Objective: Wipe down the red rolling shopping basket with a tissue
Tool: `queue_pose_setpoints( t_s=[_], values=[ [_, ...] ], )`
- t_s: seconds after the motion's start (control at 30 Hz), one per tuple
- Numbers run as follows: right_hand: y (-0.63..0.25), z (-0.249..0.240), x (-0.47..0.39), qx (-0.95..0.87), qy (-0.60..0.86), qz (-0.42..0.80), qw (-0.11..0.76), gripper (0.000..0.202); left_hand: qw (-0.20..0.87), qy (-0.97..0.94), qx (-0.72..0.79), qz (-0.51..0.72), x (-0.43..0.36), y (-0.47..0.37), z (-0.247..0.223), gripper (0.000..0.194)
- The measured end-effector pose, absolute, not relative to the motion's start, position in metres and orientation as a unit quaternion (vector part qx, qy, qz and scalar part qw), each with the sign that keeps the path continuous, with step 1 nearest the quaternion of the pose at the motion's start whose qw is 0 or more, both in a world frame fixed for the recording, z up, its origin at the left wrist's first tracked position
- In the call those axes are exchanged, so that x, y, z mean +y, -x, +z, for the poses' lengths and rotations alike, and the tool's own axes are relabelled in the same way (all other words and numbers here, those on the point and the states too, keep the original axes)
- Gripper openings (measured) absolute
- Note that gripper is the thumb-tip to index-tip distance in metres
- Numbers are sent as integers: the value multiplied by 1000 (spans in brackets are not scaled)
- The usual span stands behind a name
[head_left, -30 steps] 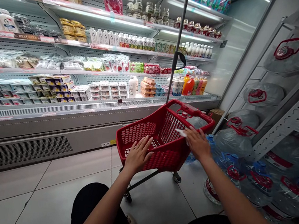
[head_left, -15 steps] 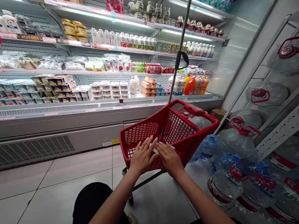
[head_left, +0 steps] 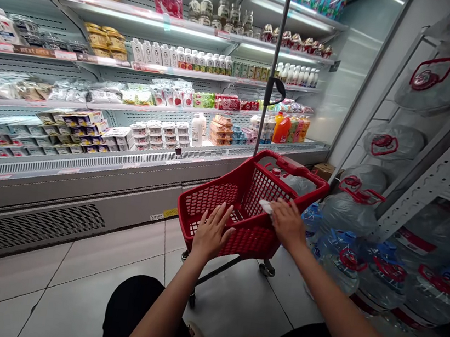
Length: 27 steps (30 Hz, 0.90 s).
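Note:
A red plastic shopping cart [head_left: 255, 239] with lattice sides stands on the tiled floor in front of me. My left hand [head_left: 212, 232] is at its near left side, palm down, with the fingers spread and nothing in them. At the cart's right side, near its upper rim, is my right hand [head_left: 286, 221], its fingers bent over a small white cloth or tissue [head_left: 266, 206]. Part of the white piece sticks out to the left of the fingers. A dark pole with a black hook [head_left: 274, 92] rises behind the cart.
A refrigerated display [head_left: 138, 165] with shelves of bottles, tubs and packs runs along the left and back. Large water bottles [head_left: 337, 263] stand on the floor at the right, beside a perforated white rack post [head_left: 434, 179]. My knees and feet are below.
My right hand has moved right and slightly up along the cart with the white piece, away from my left hand. My left hand has stayed near the same spot, and the view has shifted slightly.

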State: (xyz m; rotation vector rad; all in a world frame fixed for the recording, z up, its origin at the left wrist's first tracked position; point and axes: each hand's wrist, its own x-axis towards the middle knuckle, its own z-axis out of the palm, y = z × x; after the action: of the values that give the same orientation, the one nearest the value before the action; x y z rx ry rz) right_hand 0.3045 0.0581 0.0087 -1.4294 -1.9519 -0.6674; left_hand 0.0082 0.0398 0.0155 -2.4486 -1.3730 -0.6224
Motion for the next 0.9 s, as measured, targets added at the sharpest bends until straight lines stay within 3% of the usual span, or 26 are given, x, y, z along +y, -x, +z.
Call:
queue_pose_setpoints(
  t_s=[0.27, 0.5, 0.67, 0.9],
  values=[
    [-158, -32, 25, -816, 429, -157, 355, 55, 134, 850, -460, -220, 36, -8, 13, 79],
    [-280, 2, 45, -817, 457, -220, 275, 54, 140, 858, -445, -215, 39, 3, 17, 75],
    [-378, 28, 53, -754, 525, -273, 286, 45, 135, 860, -444, -213, 45, 6, 18, 72],
    [-339, 6, 37, -732, 539, -266, 321, 54, 142, 836, -475, -234, 41, -12, 14, 71]
  ],
)
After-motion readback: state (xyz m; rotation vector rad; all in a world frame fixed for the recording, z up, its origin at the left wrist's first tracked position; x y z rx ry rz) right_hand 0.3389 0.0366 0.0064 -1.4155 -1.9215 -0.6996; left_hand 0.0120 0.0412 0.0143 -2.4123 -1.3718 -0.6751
